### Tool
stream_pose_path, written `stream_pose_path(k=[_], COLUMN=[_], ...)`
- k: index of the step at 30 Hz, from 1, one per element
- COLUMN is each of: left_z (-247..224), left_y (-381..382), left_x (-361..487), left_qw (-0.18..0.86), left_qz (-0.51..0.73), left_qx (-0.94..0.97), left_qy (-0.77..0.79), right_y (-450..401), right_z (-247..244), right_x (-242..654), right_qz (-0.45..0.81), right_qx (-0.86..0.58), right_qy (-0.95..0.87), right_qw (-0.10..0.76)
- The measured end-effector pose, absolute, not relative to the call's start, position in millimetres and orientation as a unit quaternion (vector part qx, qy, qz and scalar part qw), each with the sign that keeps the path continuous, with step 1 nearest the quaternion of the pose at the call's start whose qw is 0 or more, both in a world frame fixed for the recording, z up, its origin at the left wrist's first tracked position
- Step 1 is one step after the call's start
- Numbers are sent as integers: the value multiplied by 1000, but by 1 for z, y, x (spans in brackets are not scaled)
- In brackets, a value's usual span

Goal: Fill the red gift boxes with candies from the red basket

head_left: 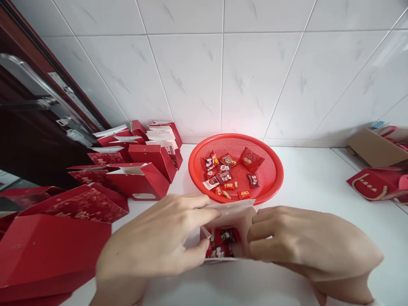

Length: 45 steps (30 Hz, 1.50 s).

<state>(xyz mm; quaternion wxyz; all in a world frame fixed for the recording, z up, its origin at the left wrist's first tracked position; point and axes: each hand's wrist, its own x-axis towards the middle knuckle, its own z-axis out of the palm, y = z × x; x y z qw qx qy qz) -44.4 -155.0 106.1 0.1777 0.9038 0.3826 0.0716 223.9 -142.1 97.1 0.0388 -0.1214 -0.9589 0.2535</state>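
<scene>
My left hand (pixel 149 238) and my right hand (pixel 302 242) hold a small gift bag (pixel 204 233) from either side at the front of the counter. Its white-lined mouth faces up and my fingers press on its rim. Several red snack packets (pixel 225 240) show inside the bag, partly hidden by my fingers. Just beyond my hands stands a red plastic mesh basket (pixel 270 170), holding several loose red candy and snack packets (pixel 223 172). Neither hand touches the basket.
Many flat and folded red gift bags (pixel 137 180) lie in rows along the left of the white counter (pixel 318 178). A cardboard box (pixel 374 148) and a red bag with rope handles (pixel 371 182) sit at the right. White tiles (pixel 255 68) form the back wall, with a dark door (pixel 32 127) at the left.
</scene>
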Motion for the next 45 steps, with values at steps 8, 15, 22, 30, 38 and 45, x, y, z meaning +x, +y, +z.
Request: stream_pose_path(k=[8,15,22,30,38,45], left_z=[106,95,93,98,101,97], left_y=[-165,-176,-180,-168,-141,-119], left_x=[-46,-65,-70,-58,-57,-60], left_qw=[128,6,-78,-107,-93,-58], left_qz=[130,255,383,459,443,469], left_qx=[919,905,862,825,856,848], left_qy=[349,340,324,310,251,242], right_y=[-151,-163,-171,-160,-133,-109], right_z=[92,103,109,99,90,81], right_x=[227,228,220,221,220,215], right_qz=[263,168,92,-62,-17,68], right_qx=[-100,-124,-210,-221,-216,-198], right_qy=[-956,-957,-908,-881,-895,-880], right_qw=[79,200,350,413,391,427])
